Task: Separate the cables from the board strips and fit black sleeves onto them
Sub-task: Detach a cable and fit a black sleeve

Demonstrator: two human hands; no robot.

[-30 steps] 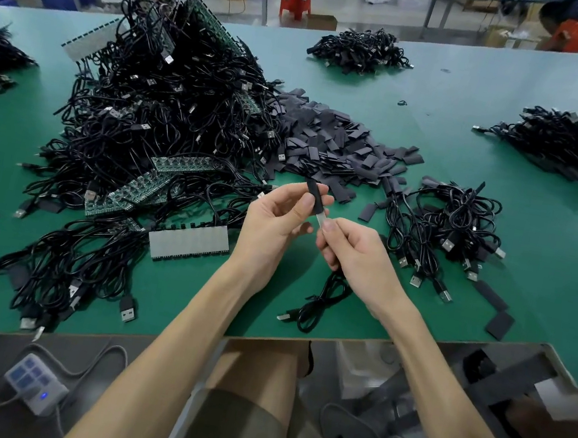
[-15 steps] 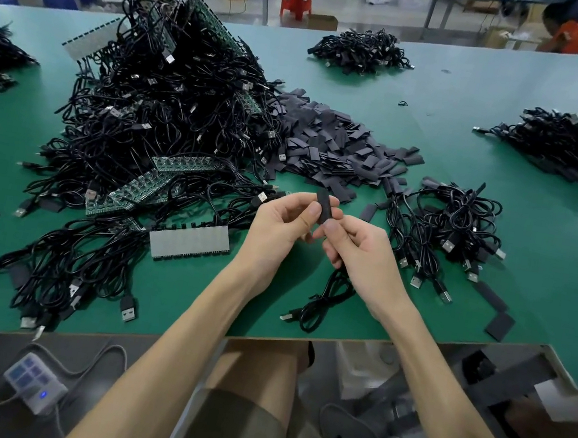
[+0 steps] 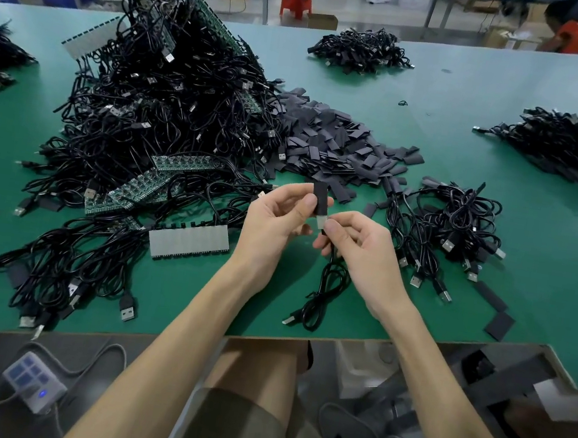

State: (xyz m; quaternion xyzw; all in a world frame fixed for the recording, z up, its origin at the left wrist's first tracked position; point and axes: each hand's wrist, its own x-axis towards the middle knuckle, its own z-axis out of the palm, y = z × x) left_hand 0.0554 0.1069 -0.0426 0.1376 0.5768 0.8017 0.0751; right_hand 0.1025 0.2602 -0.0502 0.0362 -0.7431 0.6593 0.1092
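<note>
Counting first: two hands, one black sleeve [image 3: 322,199], one cable [image 3: 325,292] between them. The left hand [image 3: 271,223] pinches the sleeve upright between thumb and fingers. The right hand [image 3: 362,249] pinches the cable just under its pale tip [image 3: 320,221], and the rest hangs down and loops on the green tabletop [image 3: 557,261] near the front edge. The hands sit close together.

Cable heaps: five. There's the big heap [image 3: 167,116] left of the hands, a small bunch [image 3: 457,222] to their right, and three more further out. Two pale board strips [image 3: 189,241] show, plus several green ones [image 3: 144,188] I can't count exactly. One sleeve pile [image 3: 337,143] sits behind the hands, with five loose sleeves at the edges.

Versus half a second back, the sleeve is higher and the pale tip peeks out below it.
</note>
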